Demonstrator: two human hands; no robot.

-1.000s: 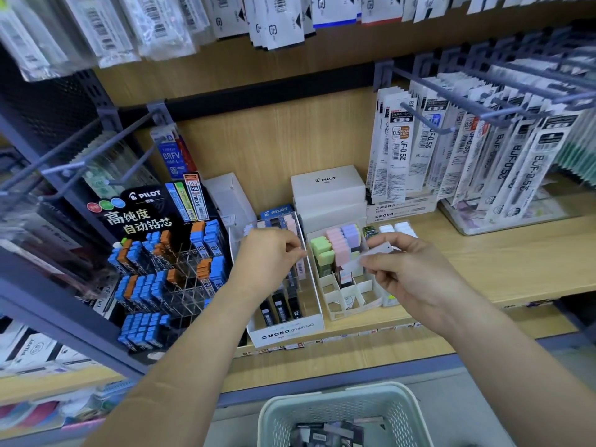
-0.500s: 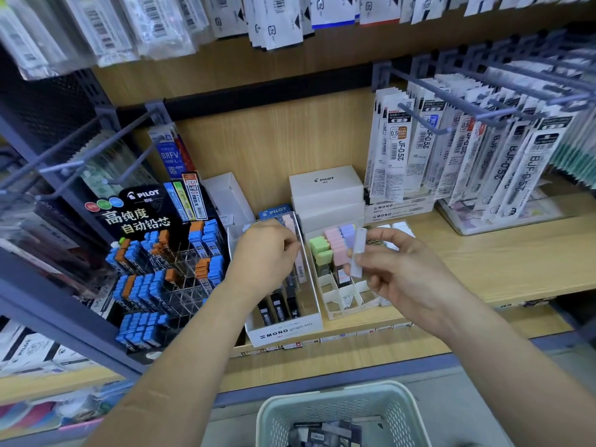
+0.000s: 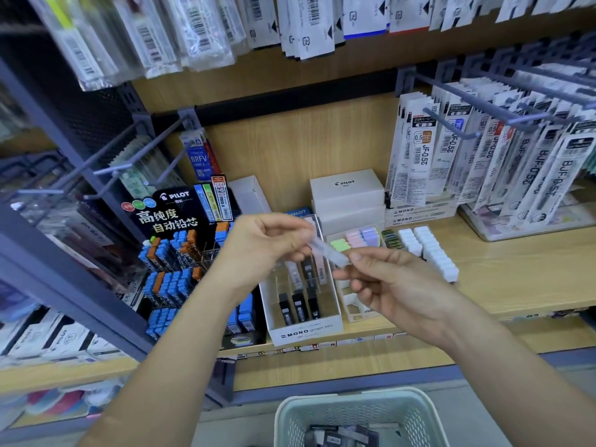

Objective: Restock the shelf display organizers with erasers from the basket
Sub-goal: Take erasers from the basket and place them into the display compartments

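The left hand (image 3: 264, 245) is curled narrow, its thumb and fingertips pinching the upper end of a slim, pale eraser (image 3: 327, 251). The right hand (image 3: 400, 285), at 4 o'clock from it, pinches the lower end between thumb and forefinger, with the other fingers loosely bent. The eraser is blurred and slants down from 10 o'clock to 4 o'clock between the two hands. It is held in the air above the white MONO organizer (image 3: 304, 330), which has dark packs standing in its compartments. Pastel erasers (image 3: 354, 240) sit at 1 o'clock from the hands, with white blocks (image 3: 429, 250) beyond them at 2 o'clock on the wooden shelf (image 3: 516, 279). A black lead display (image 3: 171, 217) stands at 9 o'clock. The pale basket (image 3: 348, 395) lies at 6 o'clock, with dark packets inside.
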